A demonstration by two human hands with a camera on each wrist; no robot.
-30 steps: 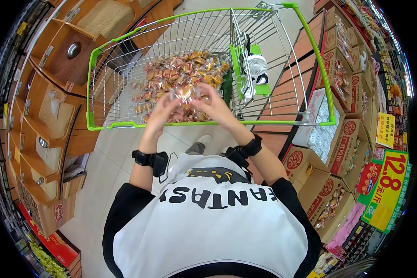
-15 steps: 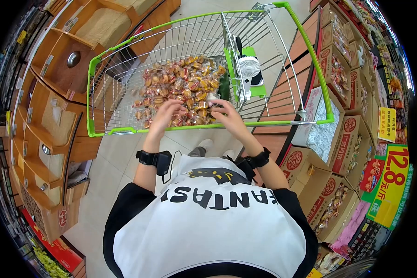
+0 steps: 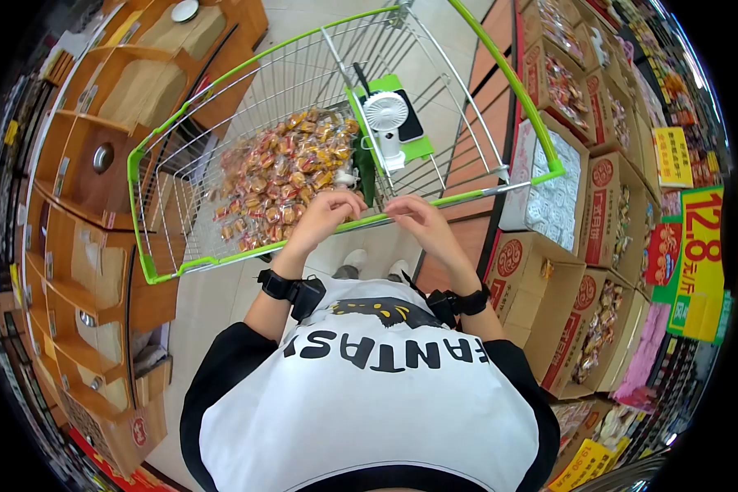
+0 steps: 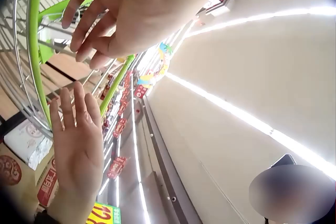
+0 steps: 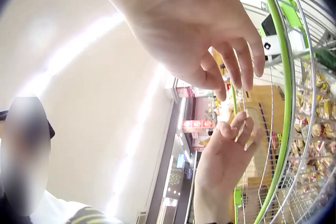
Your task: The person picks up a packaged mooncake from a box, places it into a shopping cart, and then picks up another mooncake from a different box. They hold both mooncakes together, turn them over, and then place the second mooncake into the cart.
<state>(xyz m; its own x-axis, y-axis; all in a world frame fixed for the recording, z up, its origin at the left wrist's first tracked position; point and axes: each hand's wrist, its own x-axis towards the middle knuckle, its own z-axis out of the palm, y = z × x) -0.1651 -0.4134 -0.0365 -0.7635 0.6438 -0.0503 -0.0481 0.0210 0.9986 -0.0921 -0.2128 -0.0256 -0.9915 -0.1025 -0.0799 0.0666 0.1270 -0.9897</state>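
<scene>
Metal cart [image 3: 190,197], mostly shiny wire.
Rim [image 3: 149,269] incl. near L corner: smooth green plastic. Snack pkts [image 3: 291,168]: clear glossy plastic (crinkly too). Fan [image 3: 389,135]: smooth white plastic. Shirt [image 3: 369,426]: matt cloth. Boxes [image 3: 541,283]: matt cardbd. Bins [image 3: 154,287]: smooth wood, w/ slight sheen.

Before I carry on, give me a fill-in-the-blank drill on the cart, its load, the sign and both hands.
The shopping cart has a rim coloured ____.
The pile of wrapped snacks lies inside the ____.
The yellow-and-green sign shows the price ____ in red digits.
The left hand and the right hand are holding ____.

Missing words, in order: green; cart; 12.8; nothing.
</scene>
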